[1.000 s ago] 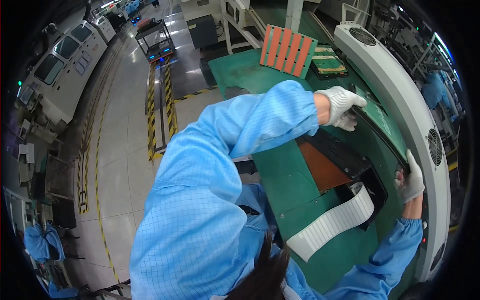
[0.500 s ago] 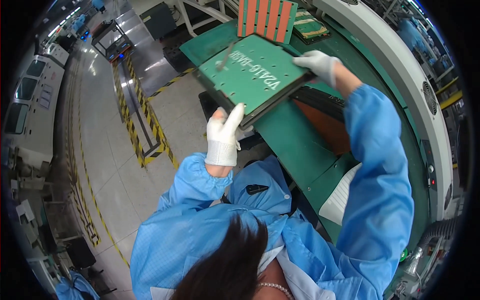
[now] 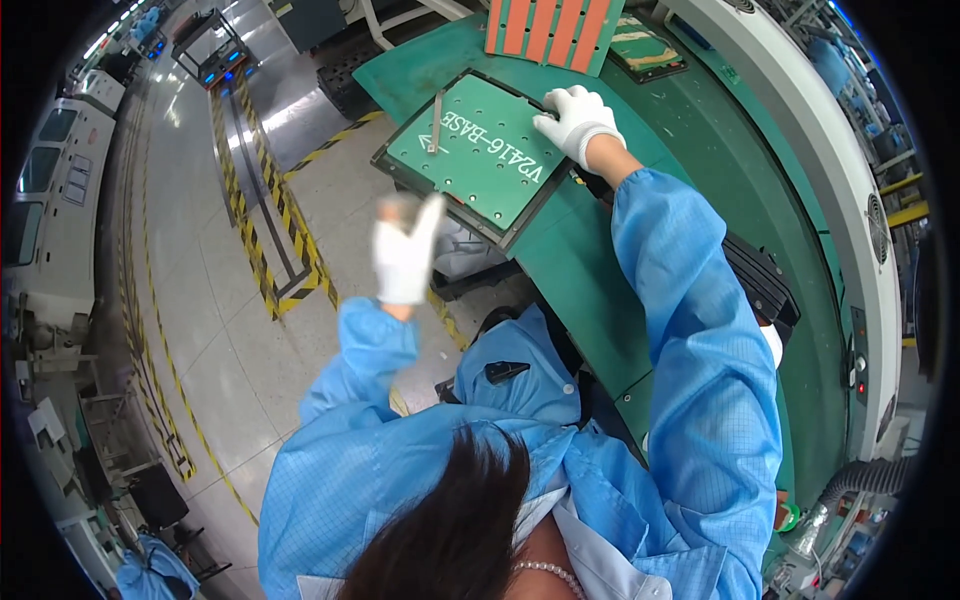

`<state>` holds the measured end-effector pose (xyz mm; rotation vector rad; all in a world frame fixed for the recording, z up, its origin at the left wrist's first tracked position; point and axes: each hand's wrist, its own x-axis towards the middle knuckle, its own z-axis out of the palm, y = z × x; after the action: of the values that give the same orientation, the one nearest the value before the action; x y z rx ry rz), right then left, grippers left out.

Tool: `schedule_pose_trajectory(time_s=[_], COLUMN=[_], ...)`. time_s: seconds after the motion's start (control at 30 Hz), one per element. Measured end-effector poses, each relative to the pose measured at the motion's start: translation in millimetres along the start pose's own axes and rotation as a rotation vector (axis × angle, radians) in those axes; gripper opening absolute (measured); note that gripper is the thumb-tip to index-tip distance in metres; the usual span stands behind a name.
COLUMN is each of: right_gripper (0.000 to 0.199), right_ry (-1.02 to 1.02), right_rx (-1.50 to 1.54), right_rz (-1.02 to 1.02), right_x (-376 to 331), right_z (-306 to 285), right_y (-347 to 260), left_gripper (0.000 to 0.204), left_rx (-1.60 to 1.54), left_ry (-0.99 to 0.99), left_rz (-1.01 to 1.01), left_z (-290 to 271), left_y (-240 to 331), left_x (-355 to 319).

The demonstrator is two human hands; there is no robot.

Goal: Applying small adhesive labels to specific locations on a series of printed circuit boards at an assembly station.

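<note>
A green rectangular plate (image 3: 480,150) with white printing and small holes lies flat on the green workbench (image 3: 590,280), framed by a dark rim. My right hand (image 3: 576,120), in a white glove, rests on the plate's far right edge, fingers curled over it. My left hand (image 3: 405,255), also gloved, hovers in the air just off the plate's near left corner, fingers spread and blurred, holding nothing. Both arms wear blue sleeves.
An orange-and-green slatted rack (image 3: 550,30) stands at the back of the bench, with a stack of circuit boards (image 3: 645,45) beside it. A white curved machine housing (image 3: 800,150) runs along the right. Yellow-black floor tape (image 3: 250,220) marks the aisle at left.
The green plate has come down from a lifted tilt onto the bench. My left hand has let go of its near edge and pulled back; my right hand stays on the far edge.
</note>
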<state>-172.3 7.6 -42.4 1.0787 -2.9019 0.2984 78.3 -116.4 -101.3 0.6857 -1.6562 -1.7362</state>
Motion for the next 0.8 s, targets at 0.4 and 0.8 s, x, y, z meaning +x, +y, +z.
schedule_pose_trajectory(time_s=[0.4, 0.8], right_gripper=[0.046, 0.018], right_ry=[0.071, 0.275], right_rx=[-0.006, -0.244], right_rz=[-0.417, -0.579], right_x=[-56.3, -70.8], right_z=[20.4, 21.0], right_y=[-111.6, -137.7], left_gripper=[0.033, 0.021], left_rx=[0.885, 0.546], left_ry=[-0.132, -0.011], left_rz=[0.67, 0.361], left_z=[-43.2, -41.7], left_y=[-7.1, -13.2], left_x=[121.1, 130.8])
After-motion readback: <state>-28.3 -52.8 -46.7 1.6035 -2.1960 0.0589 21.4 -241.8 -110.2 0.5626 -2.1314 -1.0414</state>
